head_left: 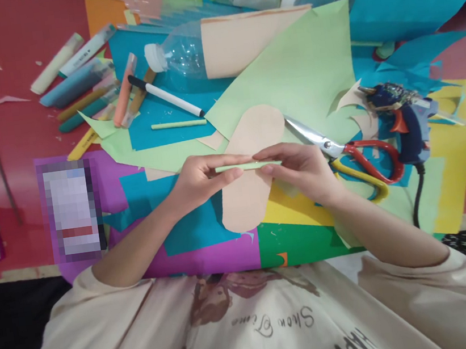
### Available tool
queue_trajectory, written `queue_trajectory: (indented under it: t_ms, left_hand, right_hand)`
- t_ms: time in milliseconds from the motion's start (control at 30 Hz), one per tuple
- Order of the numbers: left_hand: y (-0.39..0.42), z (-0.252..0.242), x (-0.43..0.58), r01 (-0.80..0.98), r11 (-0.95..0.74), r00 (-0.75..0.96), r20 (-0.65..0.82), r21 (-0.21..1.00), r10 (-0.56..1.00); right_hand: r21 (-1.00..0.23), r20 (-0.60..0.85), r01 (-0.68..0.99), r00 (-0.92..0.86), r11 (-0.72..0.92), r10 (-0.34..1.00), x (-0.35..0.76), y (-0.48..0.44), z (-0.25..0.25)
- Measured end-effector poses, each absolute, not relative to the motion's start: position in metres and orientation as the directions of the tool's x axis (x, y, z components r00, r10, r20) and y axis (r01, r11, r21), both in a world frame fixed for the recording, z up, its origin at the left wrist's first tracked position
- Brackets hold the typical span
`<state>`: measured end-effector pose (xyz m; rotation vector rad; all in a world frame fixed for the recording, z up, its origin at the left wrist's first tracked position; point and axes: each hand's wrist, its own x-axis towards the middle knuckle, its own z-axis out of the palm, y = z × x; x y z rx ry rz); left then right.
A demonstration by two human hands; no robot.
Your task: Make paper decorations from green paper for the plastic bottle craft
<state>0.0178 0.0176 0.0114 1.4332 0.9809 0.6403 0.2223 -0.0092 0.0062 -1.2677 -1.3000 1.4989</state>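
Between both hands is a thin, light-green rolled paper stick [249,166], held level. My left hand [211,173] pinches its left end between thumb and fingers, and my right hand [296,165] pinches it toward the right end. Under the hands lies a peach paper cutout [245,204] with rounded ends, its middle partly hidden. Scissors [341,151] with red and yellow handles rest just right of my right hand, blades pointing up-left. Another light-green paper stick [179,124] lies on blue paper above my left hand.
A plastic bottle [182,49] wrapped in peach paper lies at the back. Several markers [78,80] are at left, a white pen [171,99] nearby. A blue glue gun [413,128] with a cord sits at right. A pixelated phone [72,210] lies at left.
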Motion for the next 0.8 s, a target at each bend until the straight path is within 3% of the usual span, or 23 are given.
queue_trajectory:
  t_ms: [100, 333, 600, 800]
  left_hand:
    - [0.0172, 0.0122, 0.0176, 0.183, 0.105, 0.527, -0.187, 0.978, 0.829]
    - [0.0172, 0.0098, 0.0163, 0.21, 0.067, 0.589, -0.181, 0.975, 0.788]
    - [0.0178, 0.006, 0.0147, 0.189, -0.05, 0.666, -0.09, 0.981, 0.741]
    - [0.0162, 0.003, 0.0153, 0.17, 0.016, 0.581, -0.113, 0.985, 0.806]
  right_hand:
    - [-0.975, -0.209, 0.118, -0.188, -0.189, 0.96, 0.2194, -0.0114, 0.0065]
    - [-0.963, -0.263, -0.016, -0.182, -0.271, 0.947, 0.2178, -0.0114, 0.0084]
    - [-0.971, -0.238, 0.029, -0.188, -0.236, 0.953, 0.2188, -0.012, 0.0087]
    - [-0.975, -0.222, 0.027, -0.167, -0.221, 0.961, 0.2196, -0.0105, 0.0068]
